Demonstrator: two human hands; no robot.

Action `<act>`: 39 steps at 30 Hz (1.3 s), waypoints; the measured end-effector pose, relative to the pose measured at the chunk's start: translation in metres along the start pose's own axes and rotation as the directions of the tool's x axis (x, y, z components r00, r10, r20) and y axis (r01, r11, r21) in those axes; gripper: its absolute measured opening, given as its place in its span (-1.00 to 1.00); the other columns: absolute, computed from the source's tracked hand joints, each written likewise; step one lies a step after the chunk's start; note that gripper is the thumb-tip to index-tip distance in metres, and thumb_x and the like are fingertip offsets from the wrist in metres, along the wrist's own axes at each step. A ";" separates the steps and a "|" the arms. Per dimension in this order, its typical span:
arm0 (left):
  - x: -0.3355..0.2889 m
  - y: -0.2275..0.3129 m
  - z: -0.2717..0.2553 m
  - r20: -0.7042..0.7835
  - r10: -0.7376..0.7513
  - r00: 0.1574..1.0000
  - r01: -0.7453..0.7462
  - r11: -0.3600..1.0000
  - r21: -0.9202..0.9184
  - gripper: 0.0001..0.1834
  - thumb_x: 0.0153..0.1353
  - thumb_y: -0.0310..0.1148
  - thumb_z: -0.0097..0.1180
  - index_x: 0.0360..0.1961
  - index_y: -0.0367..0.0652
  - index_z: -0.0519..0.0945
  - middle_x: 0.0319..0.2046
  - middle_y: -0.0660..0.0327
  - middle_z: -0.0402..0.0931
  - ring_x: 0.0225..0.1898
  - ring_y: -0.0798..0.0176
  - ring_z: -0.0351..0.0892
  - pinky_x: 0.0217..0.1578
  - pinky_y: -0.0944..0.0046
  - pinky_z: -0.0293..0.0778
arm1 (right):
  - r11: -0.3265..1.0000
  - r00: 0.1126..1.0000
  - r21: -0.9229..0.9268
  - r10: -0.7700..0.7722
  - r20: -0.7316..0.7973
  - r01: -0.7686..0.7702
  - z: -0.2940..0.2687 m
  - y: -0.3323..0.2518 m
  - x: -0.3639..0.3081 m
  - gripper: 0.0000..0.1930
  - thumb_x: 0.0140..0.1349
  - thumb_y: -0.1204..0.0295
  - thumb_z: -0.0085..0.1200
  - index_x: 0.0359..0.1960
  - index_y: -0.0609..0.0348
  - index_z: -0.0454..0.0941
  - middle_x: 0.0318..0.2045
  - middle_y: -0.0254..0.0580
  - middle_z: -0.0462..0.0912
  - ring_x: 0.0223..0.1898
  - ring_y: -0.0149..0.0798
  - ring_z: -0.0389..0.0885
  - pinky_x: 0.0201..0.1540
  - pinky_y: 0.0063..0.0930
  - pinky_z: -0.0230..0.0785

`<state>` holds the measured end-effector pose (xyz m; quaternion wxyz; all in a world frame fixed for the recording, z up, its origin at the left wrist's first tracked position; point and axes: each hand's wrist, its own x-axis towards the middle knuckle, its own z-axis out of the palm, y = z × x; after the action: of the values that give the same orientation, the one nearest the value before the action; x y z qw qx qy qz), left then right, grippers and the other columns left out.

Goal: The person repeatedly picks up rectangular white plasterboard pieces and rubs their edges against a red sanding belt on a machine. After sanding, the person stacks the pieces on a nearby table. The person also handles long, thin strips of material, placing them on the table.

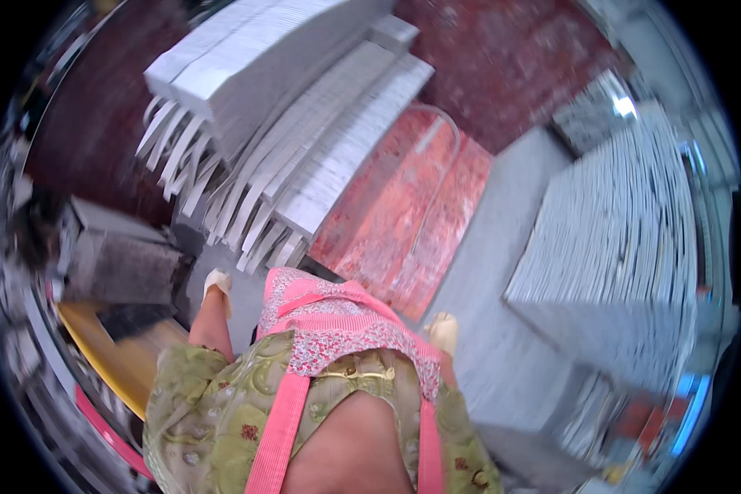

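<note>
My left hand [217, 282], in a pale cream glove, hangs low beside my apron, near the strip-like ends of the stacked long grey pieces [346, 156]. No object shows in it, and its fingers are too small and blurred to read. On the other side, my right hand [443, 331] wears a similar glove and sits close to the apron's edge, beside the red worn board [412, 214]. How its fingers are held cannot be made out. Both hands appear apart from the stacks. A pink flowered apron [346, 305] covers my front.
A tall stack of thin grey sheets [609, 222] stands at the right, on a grey surface [486, 329]. Dark red surfaces [502, 58] lie at the back. To my left are a grey box-like block [119, 259] and a yellow panel [111, 346].
</note>
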<state>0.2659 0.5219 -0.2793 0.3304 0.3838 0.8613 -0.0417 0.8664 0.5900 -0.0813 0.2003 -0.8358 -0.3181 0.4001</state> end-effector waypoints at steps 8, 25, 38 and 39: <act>-0.073 0.185 -0.004 -0.231 0.156 0.960 -0.208 0.953 -0.222 -0.68 0.30 -0.18 0.05 -0.21 -0.18 0.72 -0.25 -0.13 0.71 -0.16 -0.29 0.70 -0.16 -0.13 0.56 | 0.882 0.899 -0.212 -0.377 0.222 0.422 -0.067 0.106 0.095 -0.56 0.42 0.22 -0.07 -0.35 0.35 0.73 -0.51 0.06 0.73 -0.41 -0.09 0.71 -0.32 -0.15 0.49; -0.291 0.137 0.087 -0.081 -0.249 0.965 0.214 0.927 -0.307 -0.65 0.18 -0.26 0.17 -0.05 -0.06 0.80 0.00 -0.05 0.72 0.07 -0.16 0.72 0.08 -0.06 0.63 | 0.884 0.735 0.025 -0.403 0.546 0.466 -0.010 0.079 0.089 -0.53 0.47 0.22 -0.09 -0.32 0.43 0.72 -0.56 -0.02 0.67 -0.46 -0.12 0.65 -0.35 -0.24 0.46; -0.236 0.006 0.076 -0.141 -0.403 0.904 0.252 0.772 -0.584 -0.65 0.23 -0.27 0.09 -0.04 -0.08 0.79 -0.02 -0.08 0.72 0.06 -0.19 0.71 0.10 -0.12 0.60 | 0.721 0.478 -0.046 -0.409 0.778 0.692 0.166 -0.001 0.009 -0.54 0.48 0.23 -0.07 -0.31 0.43 0.71 -0.55 -0.05 0.67 -0.46 -0.12 0.64 -0.31 -0.25 0.48; -0.233 -0.015 0.075 -0.098 -0.451 0.887 0.306 0.734 -0.606 -0.65 0.23 -0.29 0.08 -0.05 -0.07 0.79 -0.01 -0.08 0.72 0.07 -0.18 0.72 0.10 -0.12 0.61 | 0.689 0.457 -0.061 -0.408 0.790 0.722 0.182 -0.007 0.006 -0.54 0.48 0.23 -0.07 -0.30 0.43 0.70 -0.54 -0.06 0.67 -0.46 -0.12 0.63 -0.31 -0.25 0.48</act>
<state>0.4091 0.3392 -0.2007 0.3088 0.0830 0.9262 0.1997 0.7219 0.6135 -0.1899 0.0109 -0.4673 -0.7072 0.5305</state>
